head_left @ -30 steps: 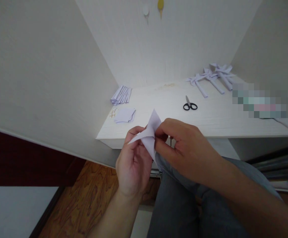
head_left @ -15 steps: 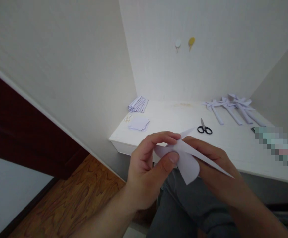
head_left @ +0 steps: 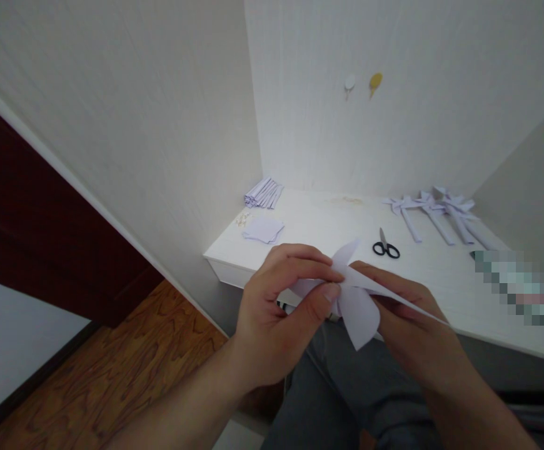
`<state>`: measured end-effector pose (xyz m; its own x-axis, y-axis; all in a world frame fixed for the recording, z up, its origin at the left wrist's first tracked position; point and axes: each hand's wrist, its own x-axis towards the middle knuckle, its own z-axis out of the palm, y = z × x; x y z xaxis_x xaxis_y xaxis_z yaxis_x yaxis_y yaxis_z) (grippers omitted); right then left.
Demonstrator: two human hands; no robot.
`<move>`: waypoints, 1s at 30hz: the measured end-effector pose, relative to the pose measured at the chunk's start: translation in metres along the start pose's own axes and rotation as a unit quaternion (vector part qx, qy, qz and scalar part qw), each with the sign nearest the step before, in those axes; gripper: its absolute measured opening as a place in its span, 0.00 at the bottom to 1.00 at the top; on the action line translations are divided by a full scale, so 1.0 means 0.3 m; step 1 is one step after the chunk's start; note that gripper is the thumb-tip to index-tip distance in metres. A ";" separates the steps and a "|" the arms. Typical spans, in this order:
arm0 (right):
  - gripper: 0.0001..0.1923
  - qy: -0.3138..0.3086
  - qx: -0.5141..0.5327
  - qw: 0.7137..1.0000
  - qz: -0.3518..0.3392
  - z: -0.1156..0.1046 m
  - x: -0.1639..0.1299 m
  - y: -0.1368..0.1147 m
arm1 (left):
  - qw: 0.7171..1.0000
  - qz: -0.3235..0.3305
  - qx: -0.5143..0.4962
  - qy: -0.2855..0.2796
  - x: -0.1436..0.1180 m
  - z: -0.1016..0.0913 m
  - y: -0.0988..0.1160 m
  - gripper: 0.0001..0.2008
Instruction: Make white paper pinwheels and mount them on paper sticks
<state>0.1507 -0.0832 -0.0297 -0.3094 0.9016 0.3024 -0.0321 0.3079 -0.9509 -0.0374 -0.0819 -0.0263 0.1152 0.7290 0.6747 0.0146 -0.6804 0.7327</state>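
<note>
Two hands, left hand and right hand, pinch folded paper over perhaps white desk.

left hand and right hand pinch folded paper; scissors, paper stacks on counter

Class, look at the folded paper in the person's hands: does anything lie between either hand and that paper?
Nothing visible does. The left hand pinches the paper with thumb and fingers, and the right hand holds it from beneath. The scissors lie apart on the desk.
</note>
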 end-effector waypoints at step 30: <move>0.08 -0.018 -0.115 0.993 0.034 -0.015 0.025 0.010 | 0.956 0.033 0.216 -0.195 0.071 -0.093 -0.051 0.06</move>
<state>0.1527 -0.0743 -0.0299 -0.3375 0.9122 0.2324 0.2057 0.3123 -0.9274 -0.0628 -0.0539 -0.0206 0.4908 0.6576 0.5715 0.3940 -0.7526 0.5276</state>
